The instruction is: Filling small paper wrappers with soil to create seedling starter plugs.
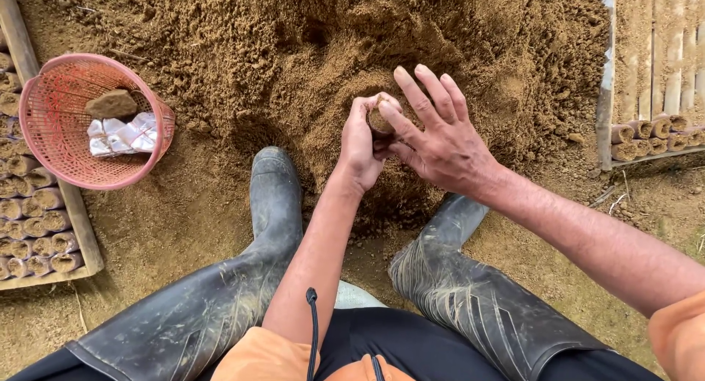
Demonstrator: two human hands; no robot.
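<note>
We take the soil heap (pixel 308 50) as our landmark. Left of it, on the packed ground, stands a pink mesh basket (pixel 44 142) with a brown clod (pixel 111 103) and a bundle of white plastic sleeves (pixel 121 136) inside. Further left of the heap a wooden tray (pixel 81 234) holds rows of filled tubes (pixel 33 212) lying on their sides.

At the heap's near slope, between our two black rubber boots (pixel 275 197), we hold a small soil-filled tube (pixel 379 120). Our left hand (pixel 361 146) is wrapped around it, the fingers curled closed about its sides, so that only the soil-packed top shows above the fist. Our right hand (pixel 440 142) comes in just beside it: the thumb (pixel 393 120) presses on the soil at the tube's mouth, while the other fingers (pixel 433 91) are spread and stretched out above the tube, gripping nothing.

Right of the heap, beyond a pale board edge (pixel 606 72), more filled tubes lie in a short row (pixel 653 135) on a slatted wooden rack (pixel 664 50).
</note>
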